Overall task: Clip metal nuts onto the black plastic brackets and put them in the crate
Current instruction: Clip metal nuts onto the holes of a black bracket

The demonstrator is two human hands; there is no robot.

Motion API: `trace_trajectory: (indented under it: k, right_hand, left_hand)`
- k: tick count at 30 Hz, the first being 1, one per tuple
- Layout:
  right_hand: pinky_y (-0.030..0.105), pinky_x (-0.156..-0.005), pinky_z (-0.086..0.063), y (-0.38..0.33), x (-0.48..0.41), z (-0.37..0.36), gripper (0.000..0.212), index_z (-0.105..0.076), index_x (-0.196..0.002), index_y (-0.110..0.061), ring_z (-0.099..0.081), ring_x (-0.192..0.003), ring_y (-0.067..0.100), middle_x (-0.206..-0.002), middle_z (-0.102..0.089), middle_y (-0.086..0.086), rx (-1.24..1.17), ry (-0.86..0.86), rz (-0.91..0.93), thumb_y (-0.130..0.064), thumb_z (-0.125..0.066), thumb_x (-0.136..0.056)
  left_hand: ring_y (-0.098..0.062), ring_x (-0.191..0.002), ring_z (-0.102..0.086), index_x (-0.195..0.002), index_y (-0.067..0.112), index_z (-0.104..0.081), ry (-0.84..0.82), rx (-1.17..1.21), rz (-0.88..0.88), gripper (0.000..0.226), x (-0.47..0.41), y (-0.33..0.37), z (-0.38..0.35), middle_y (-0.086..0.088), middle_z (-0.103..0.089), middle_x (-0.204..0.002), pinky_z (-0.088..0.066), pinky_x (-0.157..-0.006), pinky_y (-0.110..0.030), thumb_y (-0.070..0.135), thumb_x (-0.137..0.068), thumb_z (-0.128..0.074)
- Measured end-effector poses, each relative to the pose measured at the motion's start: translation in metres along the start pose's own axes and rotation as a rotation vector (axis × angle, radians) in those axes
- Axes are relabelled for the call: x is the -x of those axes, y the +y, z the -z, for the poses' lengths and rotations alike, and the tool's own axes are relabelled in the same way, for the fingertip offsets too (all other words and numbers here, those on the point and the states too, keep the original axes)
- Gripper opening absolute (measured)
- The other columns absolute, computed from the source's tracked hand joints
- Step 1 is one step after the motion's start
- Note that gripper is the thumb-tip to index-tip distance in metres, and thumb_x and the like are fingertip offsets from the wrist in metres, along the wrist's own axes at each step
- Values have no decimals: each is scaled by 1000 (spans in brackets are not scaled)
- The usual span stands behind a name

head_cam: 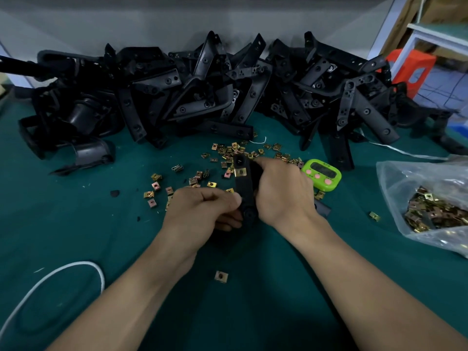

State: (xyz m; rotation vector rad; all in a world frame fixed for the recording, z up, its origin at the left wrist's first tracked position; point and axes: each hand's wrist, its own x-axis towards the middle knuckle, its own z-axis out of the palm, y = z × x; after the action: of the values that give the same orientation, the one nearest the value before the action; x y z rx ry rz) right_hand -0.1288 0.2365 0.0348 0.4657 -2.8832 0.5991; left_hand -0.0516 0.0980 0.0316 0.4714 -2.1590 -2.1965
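Note:
A black plastic bracket [245, 188] stands on end between both hands over the green table. My right hand [281, 191] grips its right side with fingers curled round it. My left hand [202, 211] pinches the bracket's lower part with thumb and fingers; whether a nut sits under the thumb is hidden. One brass-coloured metal nut [240, 172] is clipped on near the bracket's top. Loose metal nuts [228, 153] lie scattered on the table behind the hands. No crate is in view.
A big heap of black brackets [202, 92] fills the back of the table. A green timer [320, 173] sits right of the hands. A clear bag of nuts [430, 206] lies at the right edge. A white cord [50, 277] loops at lower left. One single nut [221, 276] lies near me.

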Motion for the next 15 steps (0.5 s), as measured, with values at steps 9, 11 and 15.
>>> trace_trajectory:
  k: [9,11,15]
  right_hand:
    - [33,-67,-40,-2,2,-3,40,-64,-112,-27,-67,-86,35,-89,-71,3,-17,50,-24,-10,-66,-76]
    - [33,-67,-40,-3,3,-2,44,-63,-114,-27,-67,-87,34,-90,-71,2,-9,68,-5,-9,-67,-74]
    - [33,-67,-39,-2,3,0,46,-62,-118,-24,-67,-91,33,-95,-72,2,14,65,30,-9,-67,-75]
  left_hand:
    - [-14,-63,-68,-64,14,-78,238,318,-9,23,12,-10,-28,-4,-72,-68,-55,-58,-22,17,-87,-76]
    - [-10,-64,-67,-69,18,-81,227,208,-77,17,14,-13,-27,-2,-74,-69,-54,-60,-19,20,-86,-78]
    - [-7,-59,-62,-69,19,-80,135,-48,-165,20,10,-14,-19,0,-71,-63,-52,-59,-19,25,-88,-77]
